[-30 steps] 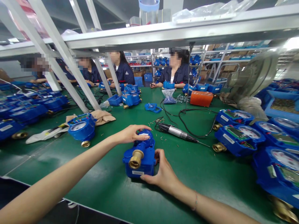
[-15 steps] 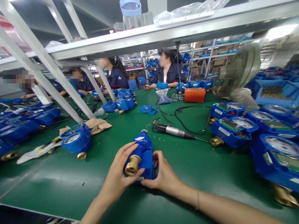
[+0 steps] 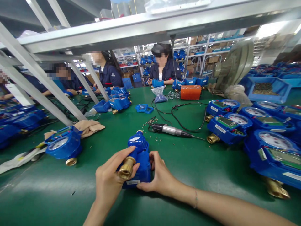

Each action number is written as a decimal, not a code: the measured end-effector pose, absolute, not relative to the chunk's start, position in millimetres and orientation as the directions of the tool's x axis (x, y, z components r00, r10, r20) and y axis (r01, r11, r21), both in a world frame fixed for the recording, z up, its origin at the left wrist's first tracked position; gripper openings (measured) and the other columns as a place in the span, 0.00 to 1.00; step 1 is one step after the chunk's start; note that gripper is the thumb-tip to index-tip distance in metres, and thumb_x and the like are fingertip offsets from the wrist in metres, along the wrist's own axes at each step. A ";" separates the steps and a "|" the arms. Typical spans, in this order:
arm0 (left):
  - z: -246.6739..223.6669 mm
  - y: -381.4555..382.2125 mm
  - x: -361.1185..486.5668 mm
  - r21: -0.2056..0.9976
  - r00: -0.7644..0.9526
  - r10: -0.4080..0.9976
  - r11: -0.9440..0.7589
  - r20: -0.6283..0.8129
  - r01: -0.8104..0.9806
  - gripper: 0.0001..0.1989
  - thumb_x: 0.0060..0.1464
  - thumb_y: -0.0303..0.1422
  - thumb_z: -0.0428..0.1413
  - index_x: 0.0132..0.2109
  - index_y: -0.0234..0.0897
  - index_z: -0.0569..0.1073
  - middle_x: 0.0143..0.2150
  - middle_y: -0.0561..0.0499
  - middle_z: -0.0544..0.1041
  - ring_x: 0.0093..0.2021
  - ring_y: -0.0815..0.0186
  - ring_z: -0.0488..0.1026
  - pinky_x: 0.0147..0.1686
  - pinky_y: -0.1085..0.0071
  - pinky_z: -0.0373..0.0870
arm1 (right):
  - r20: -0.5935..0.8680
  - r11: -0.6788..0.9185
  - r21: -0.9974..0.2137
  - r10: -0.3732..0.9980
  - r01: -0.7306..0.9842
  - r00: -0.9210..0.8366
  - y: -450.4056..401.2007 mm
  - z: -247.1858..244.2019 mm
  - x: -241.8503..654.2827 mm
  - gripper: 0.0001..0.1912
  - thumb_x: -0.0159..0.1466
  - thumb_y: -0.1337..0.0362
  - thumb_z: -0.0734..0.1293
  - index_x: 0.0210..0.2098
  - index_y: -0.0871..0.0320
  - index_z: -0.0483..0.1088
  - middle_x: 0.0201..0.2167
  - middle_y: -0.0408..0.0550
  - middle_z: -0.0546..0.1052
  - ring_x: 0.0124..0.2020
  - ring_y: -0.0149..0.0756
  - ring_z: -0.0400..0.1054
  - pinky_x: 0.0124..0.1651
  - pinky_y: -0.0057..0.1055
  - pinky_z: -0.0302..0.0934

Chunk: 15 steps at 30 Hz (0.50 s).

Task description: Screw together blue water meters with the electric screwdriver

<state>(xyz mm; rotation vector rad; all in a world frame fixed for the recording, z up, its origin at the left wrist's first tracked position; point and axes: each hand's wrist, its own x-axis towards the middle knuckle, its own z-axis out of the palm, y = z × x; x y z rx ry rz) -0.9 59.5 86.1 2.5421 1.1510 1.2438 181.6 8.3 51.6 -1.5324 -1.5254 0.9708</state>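
Observation:
A blue water meter (image 3: 143, 164) with threaded brass ends is between my two hands, low in the middle of the head view. It is turned so that its dials are hidden, and a white label shows on its near side. My left hand (image 3: 110, 172) is closed around the pipe part, next to the near brass fitting (image 3: 127, 168). My right hand (image 3: 162, 175) grips the casing from the right, thumb at the near lower edge and fingers curled behind. Beyond the meter lies an electric screwdriver (image 3: 172, 130), with loose screws (image 3: 157, 139) scattered beside it.
Several open meters (image 3: 229, 125) stand at the right, and another meter (image 3: 63, 146) is at the left by a tan cloth (image 3: 88, 127). An orange box (image 3: 190, 92), a fan (image 3: 237, 66) and a screw bin (image 3: 268, 94) are farther back. Co-workers sit across the green table (image 3: 188, 166).
The camera view has shifted, so the scene sits farther left. Both hands still hold the meter, tilted slightly, and its near label shows more. The co-worker opposite has lowered their head.

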 end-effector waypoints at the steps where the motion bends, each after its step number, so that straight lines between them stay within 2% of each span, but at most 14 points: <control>1: 86.1 59.7 -0.9 0.386 0.383 0.664 -0.712 0.642 0.587 0.19 0.55 0.35 0.62 0.54 0.45 0.73 0.47 0.54 0.78 0.43 0.68 0.78 0.47 0.75 0.71 | -0.012 -0.012 -0.905 1.000 0.424 0.002 8.7 51.8 181.2 0.38 0.40 0.59 0.80 0.43 0.55 0.55 0.41 0.47 0.66 0.44 0.44 0.61 0.46 0.40 0.59; 6: 85.4 59.1 0.9 0.423 0.388 0.671 -0.718 0.632 0.553 0.16 0.56 0.34 0.61 0.52 0.45 0.74 0.51 0.53 0.78 0.48 0.66 0.77 0.51 0.73 0.70 | -0.032 -0.030 -0.918 0.999 0.395 -0.001 10.3 49.3 180.3 0.41 0.40 0.57 0.79 0.45 0.55 0.54 0.43 0.49 0.66 0.45 0.45 0.62 0.47 0.42 0.59; 15: 91.1 60.6 4.8 0.383 0.401 0.645 -0.735 0.651 0.560 0.14 0.56 0.34 0.61 0.50 0.42 0.76 0.50 0.51 0.79 0.46 0.65 0.79 0.47 0.73 0.74 | -0.051 -0.042 -0.933 0.999 0.359 -0.016 11.1 49.4 181.5 0.40 0.41 0.59 0.79 0.45 0.55 0.54 0.45 0.50 0.66 0.48 0.47 0.62 0.47 0.42 0.61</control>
